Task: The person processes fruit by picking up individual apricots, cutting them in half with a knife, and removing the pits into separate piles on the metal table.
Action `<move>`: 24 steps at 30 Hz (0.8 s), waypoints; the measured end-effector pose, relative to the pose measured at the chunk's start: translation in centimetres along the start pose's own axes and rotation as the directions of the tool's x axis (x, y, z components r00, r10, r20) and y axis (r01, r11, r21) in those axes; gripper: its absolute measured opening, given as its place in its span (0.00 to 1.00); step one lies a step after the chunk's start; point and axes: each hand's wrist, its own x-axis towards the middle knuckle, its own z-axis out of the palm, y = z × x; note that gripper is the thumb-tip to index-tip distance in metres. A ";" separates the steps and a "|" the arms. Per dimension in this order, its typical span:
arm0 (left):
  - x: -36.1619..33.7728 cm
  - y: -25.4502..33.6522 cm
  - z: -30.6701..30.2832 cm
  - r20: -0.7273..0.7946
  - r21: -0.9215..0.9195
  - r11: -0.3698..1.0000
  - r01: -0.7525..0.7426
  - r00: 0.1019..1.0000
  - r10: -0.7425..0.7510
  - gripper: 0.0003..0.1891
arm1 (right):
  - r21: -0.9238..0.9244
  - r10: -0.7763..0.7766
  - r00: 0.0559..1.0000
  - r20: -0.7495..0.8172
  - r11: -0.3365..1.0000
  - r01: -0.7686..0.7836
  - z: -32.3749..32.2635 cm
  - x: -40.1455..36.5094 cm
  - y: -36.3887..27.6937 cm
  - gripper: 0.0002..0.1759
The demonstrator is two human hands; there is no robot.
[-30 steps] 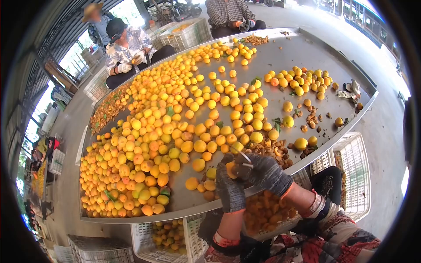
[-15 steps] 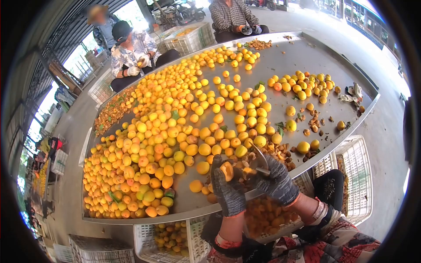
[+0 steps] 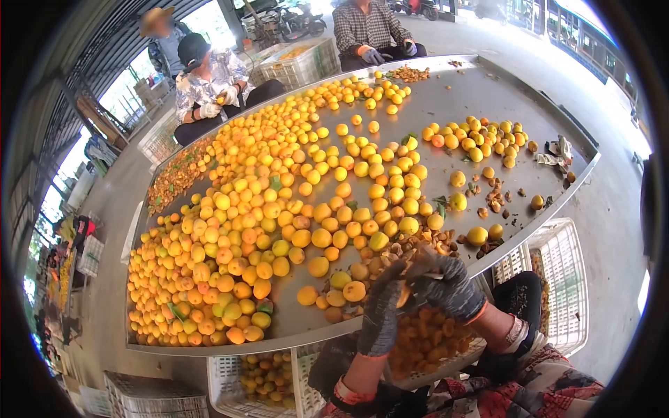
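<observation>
Both hands wear dark grey knitted gloves and meet over the near edge of the metal table [image 3: 502, 260]. My left hand [image 3: 380, 315] is closed around an orange apricot piece [image 3: 403, 295], partly hidden between the gloves. Beside it, my right hand [image 3: 453, 287] is closed with bent fingers; the small metal knife seen in it earlier is mostly hidden now. Pits and scraps [image 3: 435, 242] lie just beyond the hands. Whole apricots [image 3: 230, 230] cover much of the table, and opened apricot flesh [image 3: 426, 341] fills a container below my hands.
White plastic crates [image 3: 561, 279] stand under the table's right corner, and another crate [image 3: 303, 369] holds fruit below the front edge. Two people [image 3: 202, 90] [image 3: 369, 35] sit across the table; another person [image 3: 164, 45] stands behind. A crumpled cloth [image 3: 557, 153] lies at the right.
My hands have come together and turned; the open apricot half and the knife blade, plain to see before, are now mostly covered. The far person's hands have moved apart.
</observation>
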 end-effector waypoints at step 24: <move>1.6 1.9 -2.4 -0.328 -0.292 0.938 0.186 0.902 -0.281 0.17 | -0.943 0.079 0.980 0.180 0.298 0.150 0.2 14.9 2.2 0.26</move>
